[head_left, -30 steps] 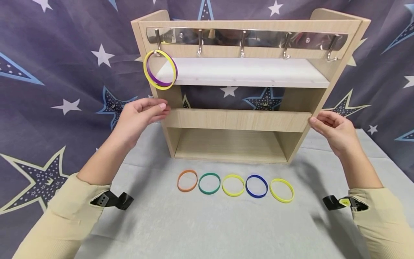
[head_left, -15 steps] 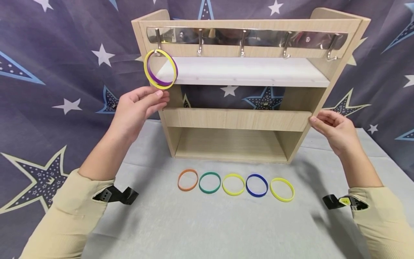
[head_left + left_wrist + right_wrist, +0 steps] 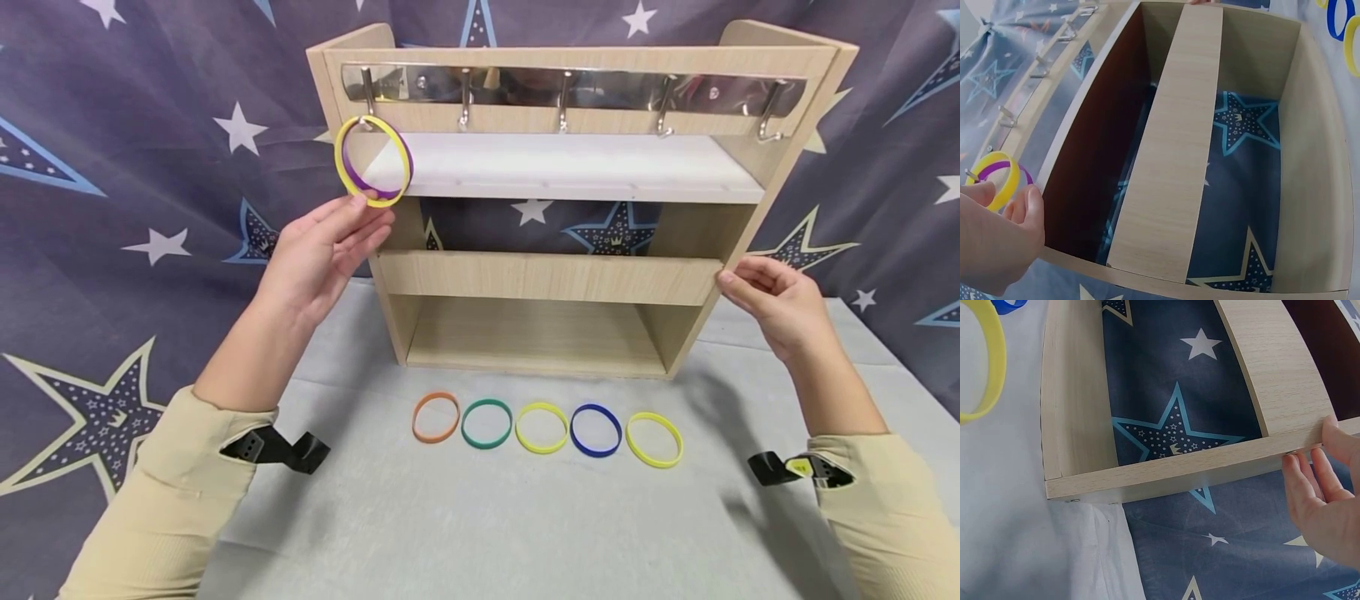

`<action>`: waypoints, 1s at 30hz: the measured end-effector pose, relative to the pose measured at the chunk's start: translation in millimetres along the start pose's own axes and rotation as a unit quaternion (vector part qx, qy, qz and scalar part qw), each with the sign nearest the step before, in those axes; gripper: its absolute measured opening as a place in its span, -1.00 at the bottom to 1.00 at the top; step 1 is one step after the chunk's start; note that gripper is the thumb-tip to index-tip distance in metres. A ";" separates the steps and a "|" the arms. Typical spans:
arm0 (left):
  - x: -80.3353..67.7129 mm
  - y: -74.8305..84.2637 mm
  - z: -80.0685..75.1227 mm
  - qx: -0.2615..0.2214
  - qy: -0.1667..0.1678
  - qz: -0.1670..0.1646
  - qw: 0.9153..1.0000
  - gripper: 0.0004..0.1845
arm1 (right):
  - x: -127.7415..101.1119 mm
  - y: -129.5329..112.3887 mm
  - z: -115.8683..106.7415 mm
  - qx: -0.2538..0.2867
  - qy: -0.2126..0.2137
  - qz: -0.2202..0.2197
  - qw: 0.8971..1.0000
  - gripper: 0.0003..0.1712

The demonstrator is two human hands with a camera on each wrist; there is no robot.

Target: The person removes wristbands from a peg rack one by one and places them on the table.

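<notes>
Left hand: the left hand (image 3: 318,250) is raised at the left front edge of the light wooden shelf unit (image 3: 555,275), fingers straight and relaxed, gripping nothing; its fingertips (image 3: 371,215) reach the bottom of the yellow silicone ring (image 3: 372,160). In the left wrist view the fingertips (image 3: 1025,203) sit just beside that ring (image 3: 999,178), but I cannot tell whether they truly touch it.

Hanging rings: the yellow silicone ring hangs from the leftmost metal hook (image 3: 367,90) of the shiny steel hook rail (image 3: 573,87), with a purple silicone ring (image 3: 360,177) behind it on the same hook.

Right hand: the right hand (image 3: 776,304) rests its straight fingertips (image 3: 727,282) against the right side panel of the shelf unit, level with the middle crossboard; the right wrist view shows the fingers (image 3: 1310,487) laid along the panel's edge, not curled round it.

Row on tabletop: 5 loose rings lie flat in a line on the grey-white cloth tabletop (image 3: 480,517), in front of the shelf unit: orange ring (image 3: 435,417), green ring (image 3: 486,423), yellow ring (image 3: 541,427), blue ring (image 3: 596,430), second yellow ring (image 3: 654,439). Neighbours lie just beside one another.

Backdrop: dark blue star-patterned cloth (image 3: 135,183) hangs behind the shelf unit.
</notes>
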State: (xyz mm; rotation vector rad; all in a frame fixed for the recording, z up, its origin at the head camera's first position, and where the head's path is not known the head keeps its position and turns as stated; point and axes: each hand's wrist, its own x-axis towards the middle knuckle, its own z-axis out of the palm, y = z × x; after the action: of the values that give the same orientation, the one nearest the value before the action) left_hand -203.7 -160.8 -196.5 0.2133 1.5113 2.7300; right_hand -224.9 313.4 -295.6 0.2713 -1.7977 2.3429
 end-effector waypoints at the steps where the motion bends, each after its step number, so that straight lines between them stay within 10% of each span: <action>1: 0.8 -0.2 -0.4 -0.010 -0.002 0.000 1.000 -0.80 | 0.4 0.3 0.1 0.000 -0.001 0.000 1.000 -0.71; 30: -10.6 14.7 16.2 -0.077 0.011 0.094 0.993 -0.85 | 0.4 1.6 -0.2 -0.004 0.000 -0.008 1.000 -0.68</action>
State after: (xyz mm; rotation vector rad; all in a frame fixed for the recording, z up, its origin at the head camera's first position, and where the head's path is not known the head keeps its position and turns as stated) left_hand -190.4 -155.9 -176.8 0.3399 1.3411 2.9868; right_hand -225.7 313.2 -297.1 0.2836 -1.7964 2.3248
